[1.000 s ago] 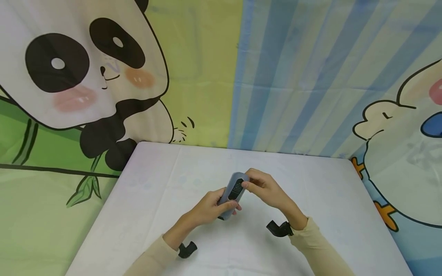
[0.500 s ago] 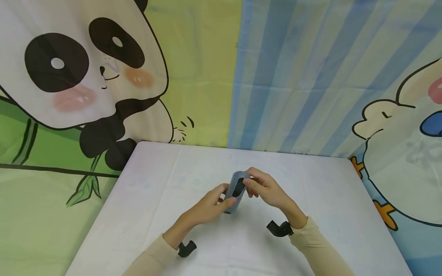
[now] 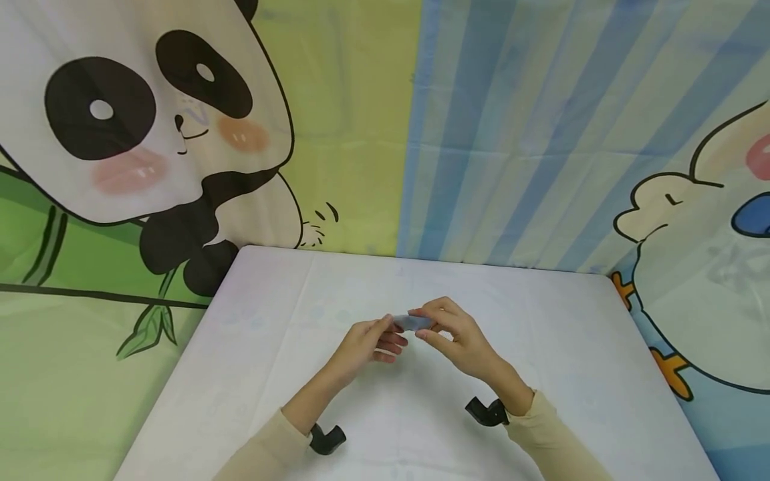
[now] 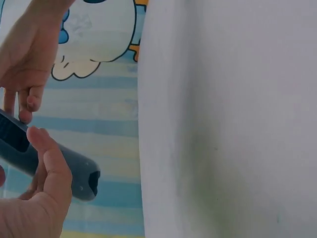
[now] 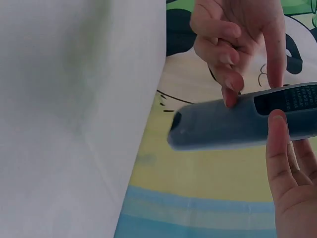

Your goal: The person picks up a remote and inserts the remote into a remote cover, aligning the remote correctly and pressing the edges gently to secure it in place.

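Observation:
A grey-blue elongated handheld device (image 3: 412,323) is held above the table between both hands, seen nearly edge-on in the head view. My left hand (image 3: 362,347) pinches its left end, the other fingers loosely bent below. At the opposite end, my right hand (image 3: 460,336) grips it between thumb and fingers. In the right wrist view, a black panel (image 5: 290,100) with tiny unreadable print lies on the device's face, partly behind my right thumb (image 5: 278,131). A dark notch (image 4: 94,183) shows at one end of the device in the left wrist view.
A white-covered table (image 3: 289,294) lies beneath the hands. Behind it hangs a cartoon-printed cloth (image 3: 349,133) with a panda and blue stripes. Black wrist mounts (image 3: 487,411) stick out from both forearms.
The device has turned from showing its labelled face to nearly edge-on in the head view. My left hand has shifted its hold to the left end, while my right hand stays at the other.

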A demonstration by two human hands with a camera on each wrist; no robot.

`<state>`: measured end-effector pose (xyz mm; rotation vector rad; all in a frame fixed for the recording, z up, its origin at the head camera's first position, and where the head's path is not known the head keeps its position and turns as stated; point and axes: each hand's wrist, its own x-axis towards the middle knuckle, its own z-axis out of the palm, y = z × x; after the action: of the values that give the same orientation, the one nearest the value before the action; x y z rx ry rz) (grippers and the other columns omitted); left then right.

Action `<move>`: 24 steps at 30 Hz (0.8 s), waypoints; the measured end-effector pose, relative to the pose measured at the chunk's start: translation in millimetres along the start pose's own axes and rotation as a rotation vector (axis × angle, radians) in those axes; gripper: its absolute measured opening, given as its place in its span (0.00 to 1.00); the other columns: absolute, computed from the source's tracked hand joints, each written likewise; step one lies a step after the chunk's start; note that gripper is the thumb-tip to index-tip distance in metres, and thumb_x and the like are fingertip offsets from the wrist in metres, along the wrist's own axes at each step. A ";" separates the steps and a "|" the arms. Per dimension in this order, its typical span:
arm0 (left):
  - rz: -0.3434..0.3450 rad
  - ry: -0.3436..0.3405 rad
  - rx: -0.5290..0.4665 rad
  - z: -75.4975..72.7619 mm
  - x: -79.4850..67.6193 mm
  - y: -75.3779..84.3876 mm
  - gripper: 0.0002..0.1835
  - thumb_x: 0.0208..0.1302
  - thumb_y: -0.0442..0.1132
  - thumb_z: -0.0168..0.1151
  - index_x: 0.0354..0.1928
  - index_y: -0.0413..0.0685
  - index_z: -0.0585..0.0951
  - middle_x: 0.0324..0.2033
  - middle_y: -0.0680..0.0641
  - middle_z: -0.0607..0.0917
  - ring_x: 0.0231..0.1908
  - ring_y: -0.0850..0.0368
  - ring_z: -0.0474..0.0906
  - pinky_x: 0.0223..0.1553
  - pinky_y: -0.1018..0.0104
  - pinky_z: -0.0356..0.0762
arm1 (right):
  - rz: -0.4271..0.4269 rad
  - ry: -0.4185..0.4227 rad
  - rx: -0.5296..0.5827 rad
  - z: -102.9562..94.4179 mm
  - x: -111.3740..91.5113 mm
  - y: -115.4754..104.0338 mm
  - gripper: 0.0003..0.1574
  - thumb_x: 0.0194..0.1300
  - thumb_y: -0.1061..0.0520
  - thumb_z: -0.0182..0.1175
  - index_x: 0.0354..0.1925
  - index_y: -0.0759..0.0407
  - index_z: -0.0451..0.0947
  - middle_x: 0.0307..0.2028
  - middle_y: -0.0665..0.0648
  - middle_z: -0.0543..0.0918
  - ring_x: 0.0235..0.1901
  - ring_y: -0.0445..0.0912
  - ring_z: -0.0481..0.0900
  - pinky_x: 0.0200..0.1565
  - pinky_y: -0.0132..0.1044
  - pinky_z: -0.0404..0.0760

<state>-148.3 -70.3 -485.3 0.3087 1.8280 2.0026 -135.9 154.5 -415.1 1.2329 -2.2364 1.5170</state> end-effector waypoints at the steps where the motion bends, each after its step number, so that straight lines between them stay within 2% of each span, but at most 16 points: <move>1: -0.027 -0.009 -0.044 -0.5 0.6 0.7 0.33 0.74 0.62 0.50 0.53 0.34 0.80 0.43 0.41 0.86 0.45 0.40 0.83 0.44 0.57 0.84 | -0.041 0.008 -0.026 2.4 -1.2 0.2 0.25 0.54 0.81 0.66 0.52 0.75 0.78 0.46 0.65 0.76 0.40 0.50 0.77 0.35 0.41 0.82; 4: -0.078 -0.027 -0.144 -1.5 3.4 3.0 0.34 0.74 0.61 0.53 0.60 0.33 0.77 0.47 0.41 0.84 0.45 0.48 0.82 0.46 0.58 0.83 | -0.129 0.019 -0.078 9.2 -6.2 2.2 0.31 0.46 0.80 0.71 0.51 0.73 0.79 0.47 0.66 0.75 0.42 0.52 0.75 0.34 0.44 0.81; 6: -0.089 -0.029 -0.185 -1.9 5.2 4.5 0.33 0.74 0.58 0.55 0.62 0.32 0.74 0.48 0.41 0.83 0.44 0.51 0.82 0.45 0.60 0.82 | -0.158 0.009 -0.106 13.8 -10.7 6.4 0.33 0.45 0.79 0.73 0.52 0.72 0.79 0.48 0.66 0.74 0.43 0.52 0.75 0.34 0.44 0.80; 10: -0.091 -0.017 -0.194 -1.3 8.9 6.6 0.30 0.74 0.50 0.59 0.64 0.32 0.71 0.49 0.40 0.82 0.45 0.51 0.82 0.44 0.62 0.82 | -0.139 -0.002 -0.155 19.7 -19.3 8.9 0.33 0.46 0.75 0.75 0.53 0.70 0.79 0.51 0.67 0.73 0.45 0.52 0.75 0.38 0.40 0.79; 14: -0.076 0.001 -0.168 -0.3 9.9 7.4 0.28 0.73 0.45 0.61 0.66 0.33 0.70 0.50 0.40 0.83 0.46 0.50 0.83 0.44 0.60 0.83 | -0.096 0.035 -0.135 21.4 -22.7 5.0 0.32 0.45 0.77 0.75 0.51 0.72 0.78 0.50 0.70 0.72 0.45 0.55 0.75 0.37 0.40 0.79; 16: -0.063 0.006 -0.151 0.3 9.5 7.8 0.27 0.73 0.43 0.61 0.66 0.33 0.70 0.50 0.40 0.83 0.45 0.51 0.83 0.44 0.59 0.83 | -0.042 0.089 -0.111 21.9 -23.2 3.8 0.31 0.47 0.78 0.72 0.51 0.74 0.77 0.49 0.73 0.72 0.44 0.59 0.77 0.36 0.40 0.81; 18: -0.046 0.012 -0.128 0.9 9.2 7.7 0.26 0.73 0.41 0.61 0.66 0.33 0.70 0.49 0.40 0.84 0.44 0.52 0.83 0.44 0.58 0.83 | 0.053 0.154 -0.071 22.9 -24.1 6.6 0.29 0.53 0.79 0.68 0.54 0.76 0.73 0.49 0.73 0.73 0.42 0.61 0.79 0.34 0.42 0.83; 21: -0.026 0.017 -0.086 2.0 9.3 6.8 0.25 0.72 0.40 0.62 0.66 0.34 0.71 0.47 0.40 0.84 0.42 0.52 0.83 0.45 0.57 0.83 | 0.270 0.232 0.055 25.1 -26.3 16.8 0.27 0.64 0.76 0.61 0.61 0.75 0.68 0.49 0.73 0.74 0.39 0.61 0.81 0.34 0.45 0.85; 24: -0.009 0.013 -0.050 4.0 9.5 6.3 0.25 0.72 0.39 0.61 0.65 0.34 0.72 0.47 0.41 0.85 0.43 0.52 0.84 0.46 0.56 0.83 | 0.462 0.261 0.193 28.0 -30.2 31.8 0.26 0.71 0.69 0.58 0.64 0.70 0.66 0.47 0.71 0.77 0.36 0.55 0.83 0.34 0.46 0.85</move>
<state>-156.0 -62.8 -479.6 0.2726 1.7805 2.0451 -130.8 151.8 -466.8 0.5225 -2.3376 1.9586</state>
